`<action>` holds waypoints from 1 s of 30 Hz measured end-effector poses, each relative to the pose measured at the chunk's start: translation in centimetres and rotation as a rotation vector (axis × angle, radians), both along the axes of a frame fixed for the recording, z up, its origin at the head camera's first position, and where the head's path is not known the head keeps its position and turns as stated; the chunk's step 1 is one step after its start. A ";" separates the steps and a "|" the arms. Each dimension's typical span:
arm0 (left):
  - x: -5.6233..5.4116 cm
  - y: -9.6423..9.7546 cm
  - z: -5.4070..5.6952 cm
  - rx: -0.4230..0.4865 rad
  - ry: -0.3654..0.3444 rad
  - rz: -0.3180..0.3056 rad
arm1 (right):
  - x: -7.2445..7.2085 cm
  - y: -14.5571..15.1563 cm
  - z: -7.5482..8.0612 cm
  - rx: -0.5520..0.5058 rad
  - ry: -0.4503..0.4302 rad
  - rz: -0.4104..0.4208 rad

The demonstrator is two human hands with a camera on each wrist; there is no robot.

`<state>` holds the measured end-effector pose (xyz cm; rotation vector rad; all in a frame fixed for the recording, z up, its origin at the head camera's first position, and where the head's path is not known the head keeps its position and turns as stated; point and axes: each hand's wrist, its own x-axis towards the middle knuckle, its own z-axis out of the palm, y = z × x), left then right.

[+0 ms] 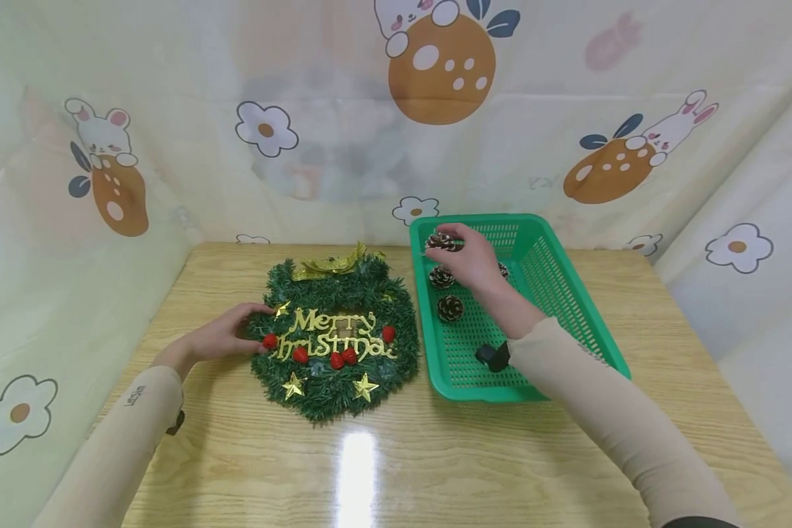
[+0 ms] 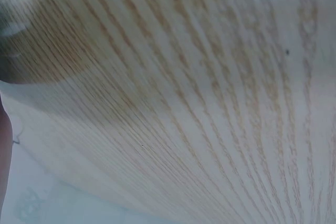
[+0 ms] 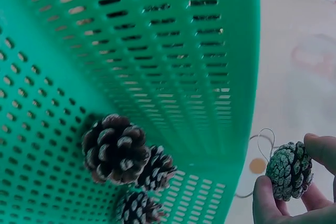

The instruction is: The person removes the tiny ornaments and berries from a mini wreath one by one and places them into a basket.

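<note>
A green Christmas wreath lies on the table, with gold "Merry Christmas" lettering, red berries, gold stars and a gold bow at its top. Its left edge sits between the thumb and fingers of my left hand. Over the back left corner of a green plastic basket, my right hand pinches a pinecone with white-tipped scales and a thin wire loop. Inside the basket lie three more pinecones, one of them nearest the front. The left wrist view shows mostly blurred tabletop.
The wooden table ends at a patterned curtain behind and at both sides. The basket stands just right of the wreath, its slotted walls rising around the pinecones.
</note>
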<state>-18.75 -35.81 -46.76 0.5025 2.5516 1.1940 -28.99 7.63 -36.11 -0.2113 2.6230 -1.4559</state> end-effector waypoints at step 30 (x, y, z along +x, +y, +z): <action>-0.2 0.0 -0.2 -0.004 -0.009 -0.009 | -1.9 4.3 -3.3 0.051 -0.117 -0.082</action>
